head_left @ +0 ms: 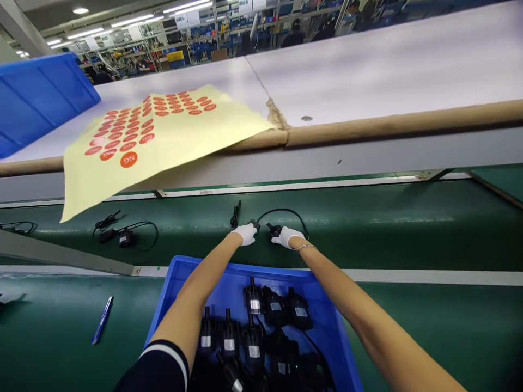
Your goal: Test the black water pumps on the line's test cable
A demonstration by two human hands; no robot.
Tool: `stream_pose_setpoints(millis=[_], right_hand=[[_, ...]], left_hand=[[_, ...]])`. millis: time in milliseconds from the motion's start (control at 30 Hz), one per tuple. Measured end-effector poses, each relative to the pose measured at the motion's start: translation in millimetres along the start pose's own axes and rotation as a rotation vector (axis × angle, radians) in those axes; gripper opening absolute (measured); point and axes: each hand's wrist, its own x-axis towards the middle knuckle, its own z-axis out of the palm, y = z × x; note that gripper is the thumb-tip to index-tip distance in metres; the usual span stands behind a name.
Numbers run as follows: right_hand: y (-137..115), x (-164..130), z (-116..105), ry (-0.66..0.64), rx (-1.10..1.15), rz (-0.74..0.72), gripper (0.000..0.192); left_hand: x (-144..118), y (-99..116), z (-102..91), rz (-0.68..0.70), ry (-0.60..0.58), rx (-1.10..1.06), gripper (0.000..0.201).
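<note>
Green conveyor belting (368, 223) fills the workplace from left to right, with a factory hall of racks and lamps seen far behind. Beyond the belt a white-topped shelf (368, 71) is edged with a brown tube, and over its near edge a yellow sheet of red NG stickers (163, 136) is draped. At the far left a blue bin (36, 98) is tilted on that shelf.

Both arms are stretched out to the far lane of the belt. The left hand (245, 234), in a white glove, is closed around the small plug end (254, 224) of a black cable. The right hand (287, 237), also gloved, is closed on a small black pump body (275, 230), from which the black cable (286, 211) is looped away and back toward the left hand. The unit is thus resting on the far lane, just beyond the blue tray (175, 288), and is touched by both hands.

In the blue tray at the near edge, more black pump units (261, 321) with white labels are packed side by side. Another unit with its cable (125, 237) is laid on the far lane well to the left, and a blue pen (102, 319) is lying on the near lane left of the tray.

By judgement, a single unit is being set out on the moving lane with its cable arranged. Next, both grips would have to be released cleanly, without the loop being snagged, before another unit is fetched from the tray.
</note>
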Motion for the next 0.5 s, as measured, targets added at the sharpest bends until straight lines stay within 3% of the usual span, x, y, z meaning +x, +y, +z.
stream_pose_setpoints(millis=[67, 133, 267, 367, 500], right_hand=[[-2.2, -13.9, 0.7, 0.011, -0.039, -0.061, 0.037], [-5.8, -44.8, 3.6, 0.074, -0.075, -0.153, 0.038], [-29.0, -131.5, 39.4, 0.134, -0.15, -0.398, 0.038], [-56.0, -172.4, 77.2, 0.067, -0.211, -0.493, 0.033], [-72.0, -183.9, 95.1, 0.041, -0.248, -0.579, 0.027]], left_hand=[[-11.9, -9.9, -4.1, -0.033, 0.025, -0.102, 0.036], [-35.7, -19.6, -19.5, -0.064, 0.123, -0.206, 0.032], [-120.8, -16.2, -42.4, -0.151, 0.482, -0.411, 0.028], [-195.3, 8.2, -28.8, -0.211, 0.654, -0.563, 0.032], [-262.4, 40.3, 15.1, -0.278, 0.643, -0.789, 0.026]])
